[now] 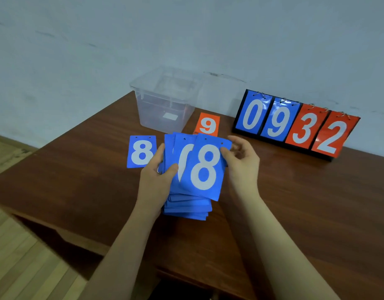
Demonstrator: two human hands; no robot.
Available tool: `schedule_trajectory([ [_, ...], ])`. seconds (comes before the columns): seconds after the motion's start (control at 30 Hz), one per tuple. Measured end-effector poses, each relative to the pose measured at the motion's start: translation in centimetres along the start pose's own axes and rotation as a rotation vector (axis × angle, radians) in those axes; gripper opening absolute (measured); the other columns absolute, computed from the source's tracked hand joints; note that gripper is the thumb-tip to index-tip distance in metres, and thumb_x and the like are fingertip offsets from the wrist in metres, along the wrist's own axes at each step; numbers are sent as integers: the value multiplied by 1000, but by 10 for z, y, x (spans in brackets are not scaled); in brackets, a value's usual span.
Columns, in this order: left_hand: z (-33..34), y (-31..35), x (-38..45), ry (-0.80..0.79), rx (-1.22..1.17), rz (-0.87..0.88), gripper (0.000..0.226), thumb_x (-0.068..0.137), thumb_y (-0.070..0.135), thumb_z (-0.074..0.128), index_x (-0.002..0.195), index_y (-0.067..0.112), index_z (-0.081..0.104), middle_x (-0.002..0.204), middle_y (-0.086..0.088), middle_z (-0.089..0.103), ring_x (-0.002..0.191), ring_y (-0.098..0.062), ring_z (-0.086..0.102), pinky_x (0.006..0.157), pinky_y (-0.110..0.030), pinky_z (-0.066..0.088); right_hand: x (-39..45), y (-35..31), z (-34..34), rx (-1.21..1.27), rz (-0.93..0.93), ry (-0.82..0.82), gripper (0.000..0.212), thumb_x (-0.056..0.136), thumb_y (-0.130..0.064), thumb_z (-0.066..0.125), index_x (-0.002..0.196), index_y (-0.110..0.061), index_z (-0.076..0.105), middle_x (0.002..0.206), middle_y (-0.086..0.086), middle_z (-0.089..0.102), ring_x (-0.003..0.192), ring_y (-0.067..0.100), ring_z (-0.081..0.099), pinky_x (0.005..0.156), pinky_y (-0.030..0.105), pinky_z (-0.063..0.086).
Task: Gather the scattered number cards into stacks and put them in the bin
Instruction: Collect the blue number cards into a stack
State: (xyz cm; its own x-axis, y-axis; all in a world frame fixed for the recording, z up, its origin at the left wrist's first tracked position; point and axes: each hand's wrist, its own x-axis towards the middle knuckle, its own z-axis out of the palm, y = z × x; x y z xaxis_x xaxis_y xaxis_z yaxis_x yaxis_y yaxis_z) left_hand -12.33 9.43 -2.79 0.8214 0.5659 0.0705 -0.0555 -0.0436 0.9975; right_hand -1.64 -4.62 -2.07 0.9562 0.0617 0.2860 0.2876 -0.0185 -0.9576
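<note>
A thick stack of blue number cards [187, 204] is held above the brown table [78, 180], with my left hand [157, 176] gripping its left edge. The top blue card, an 8 [205, 167], is fanned to the right, and my right hand [243, 163] pinches its upper right edge. A single blue 8 card [141, 151] lies flat on the table to the left of the stack. Behind the stack lies an orange 9 card [207, 124]. The clear plastic bin [165, 98] stands at the back of the table; some red things show dimly inside it.
A flip scoreboard [295, 124] reading 0 9 3 2, two blue and two orange panels, stands at the back right against the pale wall. The table's left edge drops to a wooden floor [17, 256].
</note>
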Motion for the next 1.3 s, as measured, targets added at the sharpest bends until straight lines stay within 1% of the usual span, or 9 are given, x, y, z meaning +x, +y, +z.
schedule_trajectory([
  [0.17,-8,6,2,20,-50,-22,50,92,7,53,139,21,40,96,29,47,71,31,49,58,0,43,-5,1,27,-54,-47,-60,26,84,-3,64,105,-17,63,84,-2,60,69,3,49,63,12,46],
  [0.37,-23,-5,7,47,-67,-86,59,85,12,64,139,23,41,125,9,56,99,-2,58,79,-17,53,-9,10,59,-128,-86,-145,26,83,-8,67,104,-24,63,99,-3,61,80,5,53,68,11,45],
  [0.5,-38,-15,15,106,-20,-69,63,84,7,65,140,21,39,123,10,55,89,5,55,66,-4,48,7,21,64,-201,-48,-136,23,85,-17,66,107,-23,63,105,-2,58,99,11,56,86,23,47],
  [0.7,-60,-30,41,199,19,-71,62,85,12,64,140,24,40,129,4,56,105,-8,59,80,-21,53,50,50,68,-869,175,-264,58,82,-48,64,130,-20,51,137,6,37,129,30,32,107,45,21],
  [0.83,-58,-33,53,182,27,-68,59,86,10,63,139,24,42,113,11,61,95,-2,61,70,-13,54,62,62,64,-1040,221,-351,78,78,-59,63,140,-20,38,145,6,28,134,31,24,109,47,16],
  [0.97,-56,-33,61,168,24,-69,57,87,10,62,139,23,42,110,11,61,92,-2,62,67,-13,54,66,64,65,-957,249,-304,69,74,-51,71,130,-21,43,137,3,36,130,28,30,108,45,20],
  [1.1,-56,-31,60,164,38,-60,57,87,12,61,139,24,41,111,11,60,90,-2,61,61,-11,53,60,62,55,-593,162,-103,26,83,-11,64,105,-20,51,106,-1,55,102,19,55,93,35,42],
  [1.2,-56,-29,55,165,33,-57,58,87,12,61,140,24,40,110,12,59,87,-1,61,60,-10,52,52,54,44,-368,62,59,24,90,-4,52,111,-15,56,107,-1,61,85,0,56,65,9,44],
  [1.3,-51,-26,47,155,28,-59,58,88,10,60,140,22,39,110,10,57,83,-1,59,57,-8,51,47,44,34,-263,-28,170,31,92,-7,52,122,-16,55,112,-3,60,90,-2,55,70,4,46],
])
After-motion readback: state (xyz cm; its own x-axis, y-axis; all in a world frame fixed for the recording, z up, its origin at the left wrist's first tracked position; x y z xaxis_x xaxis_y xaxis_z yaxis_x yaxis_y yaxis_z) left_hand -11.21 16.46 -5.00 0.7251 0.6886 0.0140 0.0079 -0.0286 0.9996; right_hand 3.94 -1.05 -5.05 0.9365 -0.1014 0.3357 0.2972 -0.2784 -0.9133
